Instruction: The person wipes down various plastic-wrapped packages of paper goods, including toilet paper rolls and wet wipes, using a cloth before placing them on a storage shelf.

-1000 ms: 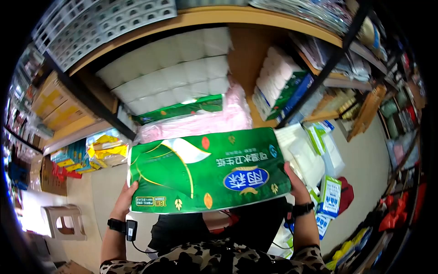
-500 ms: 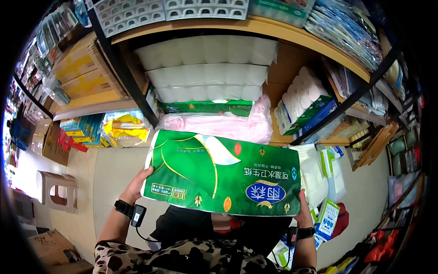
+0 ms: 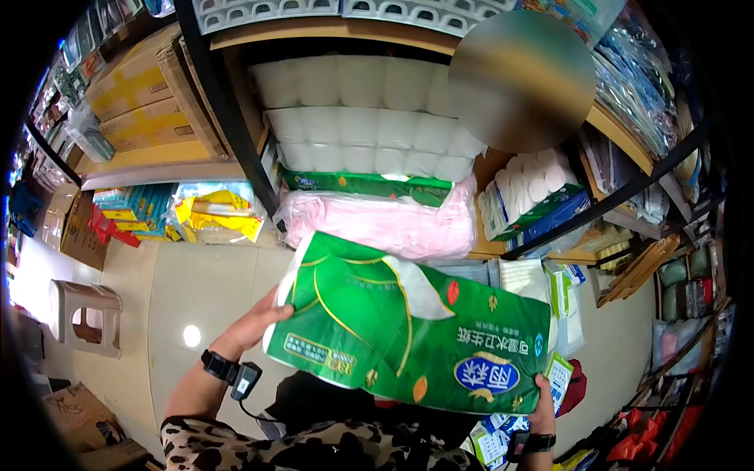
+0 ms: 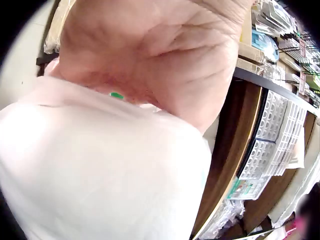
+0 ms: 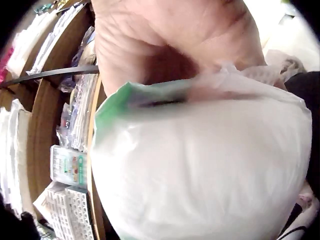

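Observation:
Between my two hands is a large green pack of toilet paper (image 3: 416,330), its printed face up and its lettering upside down to me. My left hand (image 3: 253,328) grips the left end, thumb on top at the edge. At the lower right corner my right hand (image 3: 543,404) holds the other end, its thumb tip on the green wrap. The pack slants in the head view, its right end nearer my body. Both wrist views show a palm close against the pack's white end (image 4: 100,165); the far fingers are hidden behind the wrap.
Ahead, a shelf holds stacked white roll packs (image 3: 369,118), another green pack (image 3: 369,186) and a pink plastic-wrapped bundle (image 3: 377,224). More rolls (image 3: 530,188) stand right of them. A black upright (image 3: 236,118) flanks the bay. A stool (image 3: 86,318) stands left; packages (image 3: 491,443) lie on the floor right.
The pack has shifted right in the head view and turned, its right end dropping toward my body. Both hands keep their hold on its ends. The head view has swung as well.

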The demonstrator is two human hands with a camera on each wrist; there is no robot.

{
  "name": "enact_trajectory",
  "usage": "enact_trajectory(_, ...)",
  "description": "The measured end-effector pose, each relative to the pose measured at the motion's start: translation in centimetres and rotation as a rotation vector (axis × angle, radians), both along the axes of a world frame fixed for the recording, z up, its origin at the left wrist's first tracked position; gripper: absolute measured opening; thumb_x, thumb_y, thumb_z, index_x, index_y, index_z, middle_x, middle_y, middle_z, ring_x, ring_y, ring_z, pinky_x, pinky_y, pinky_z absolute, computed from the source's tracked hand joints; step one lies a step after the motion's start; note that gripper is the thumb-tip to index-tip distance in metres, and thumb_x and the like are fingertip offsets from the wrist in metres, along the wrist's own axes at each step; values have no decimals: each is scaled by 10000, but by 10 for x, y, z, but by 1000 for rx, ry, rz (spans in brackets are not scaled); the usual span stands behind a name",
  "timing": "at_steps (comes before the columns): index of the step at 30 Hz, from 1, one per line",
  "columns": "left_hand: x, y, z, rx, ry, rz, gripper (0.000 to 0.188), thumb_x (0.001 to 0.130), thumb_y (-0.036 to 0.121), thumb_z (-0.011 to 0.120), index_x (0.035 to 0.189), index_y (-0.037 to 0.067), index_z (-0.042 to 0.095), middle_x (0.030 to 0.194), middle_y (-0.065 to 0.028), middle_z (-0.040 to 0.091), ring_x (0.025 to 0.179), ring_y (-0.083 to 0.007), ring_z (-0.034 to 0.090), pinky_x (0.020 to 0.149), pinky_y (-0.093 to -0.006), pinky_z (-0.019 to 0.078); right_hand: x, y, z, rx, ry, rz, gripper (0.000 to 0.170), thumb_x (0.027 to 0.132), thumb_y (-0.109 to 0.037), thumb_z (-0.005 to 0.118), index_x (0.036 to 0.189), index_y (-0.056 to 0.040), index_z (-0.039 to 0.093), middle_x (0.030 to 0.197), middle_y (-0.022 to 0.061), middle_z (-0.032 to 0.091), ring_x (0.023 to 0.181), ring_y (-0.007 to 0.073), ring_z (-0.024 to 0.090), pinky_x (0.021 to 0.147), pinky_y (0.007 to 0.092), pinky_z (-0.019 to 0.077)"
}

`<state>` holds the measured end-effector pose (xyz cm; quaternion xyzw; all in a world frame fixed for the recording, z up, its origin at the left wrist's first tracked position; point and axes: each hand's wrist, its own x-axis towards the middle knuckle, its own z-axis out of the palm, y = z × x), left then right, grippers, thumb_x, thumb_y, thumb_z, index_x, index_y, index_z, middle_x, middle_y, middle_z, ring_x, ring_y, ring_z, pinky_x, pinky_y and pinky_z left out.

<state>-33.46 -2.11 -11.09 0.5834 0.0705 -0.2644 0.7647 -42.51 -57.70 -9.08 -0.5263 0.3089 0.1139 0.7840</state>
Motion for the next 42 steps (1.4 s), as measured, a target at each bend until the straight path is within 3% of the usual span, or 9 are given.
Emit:
enact_trajectory(9, 27, 19, 15, 125, 12, -225, 813, 832, 238, 671, 1456, 12, 202, 1420, -144, 360, 1324, -234, 325, 1099, -356, 257, -16, -5, 7, 78, 191, -13, 567, 828, -179, 577, 1349, -29, 413, 1284, 133, 547, 1117, 298, 564, 968, 436, 463)
enact_trajectory(13, 33, 40, 22, 196, 95, -253, 846, 793, 224, 723, 1441, 16, 219, 1388, -141, 389, 1303, -232, 356, 1079, -351, 292, 56, -14, 23, -445, 399, 608, 800, 790, -215, 644, 1466, -62, 244, 1364, 86, 472, 1190, 201, 491, 955, 369, 438)
enact_trajectory(16, 28, 55, 15, 222, 61, -215, 879, 789, 237, 735, 1447, 30, 192, 1381, -158, 399, 1298, -242, 375, 1068, -351, 311, 154, -6, 32, -1140, -234, 662, 799, 794, -83, 667, 1467, -41, 239, 1454, 134, 375, 1262, 228, 419, 1002, 317, 394)
enact_trajectory(20, 36, 62, 24, 468, -86, -98, 780, 815, 237, 711, 1426, 43, 266, 1395, -174, 402, 1308, -274, 378, 1065, -364, 323, 304, 102, 98, -1272, -756, 506, 593, 909, -187, 569, 1423, -24, 322, 1475, 177, 325, 1348, 280, 331, 1084, 378, 280)
enact_trajectory(22, 60, 54, 55, 765, -288, 3, 721, 825, 225, 698, 1409, 49, 313, 1405, -182, 400, 1319, -296, 372, 1064, -373, 327, 362, 135, 104, -1670, -1053, 453, 578, 923, -252, 550, 1404, -12, 337, 1432, 215, 361, 1308, 345, 363, 1067, 411, 306)
enact_trajectory(28, 182, 22, 104, 1188, -1140, 261, 626, 839, 189, 659, 1376, 38, 373, 1411, -195, 380, 1309, -365, 371, 1070, -400, 322, 462, 171, 108, -1959, -1033, 252, 533, 935, -421, 472, 1261, 1, 467, 1231, 258, 529, 1122, 426, 491, 957, 473, 393)
enact_trajectory(37, 291, 19, 120, 1664, -1127, 280, 639, 859, 426, 590, 1331, 23, 436, 1315, -255, 461, 1182, -425, 452, 978, -455, 388, 528, 153, 122, -2272, -1356, 181, 272, 866, -253, 514, 1002, -46, 626, 1012, 154, 640, 971, 358, 592, 851, 437, 466)
enact_trajectory(38, 300, 28, 113, 1682, -1265, 336, 667, 838, 468, 595, 1307, 14, 461, 1227, -265, 530, 1116, -432, 501, 941, -471, 409, 537, 147, 116, -2352, -1420, 119, 270, 859, -261, 524, 997, -53, 629, 1006, 148, 641, 967, 354, 594, 846, 436, 469)
enact_trajectory(42, 308, 32, 100, 1554, -1097, 373, 639, 813, 461, 622, 1249, 8, 510, 1228, -252, 530, 1130, -432, 487, 947, -475, 394, 551, 131, 101, -2453, -1604, -6, 273, 840, -288, 554, 997, -79, 635, 996, 131, 644, 951, 346, 599, 830, 433, 477)
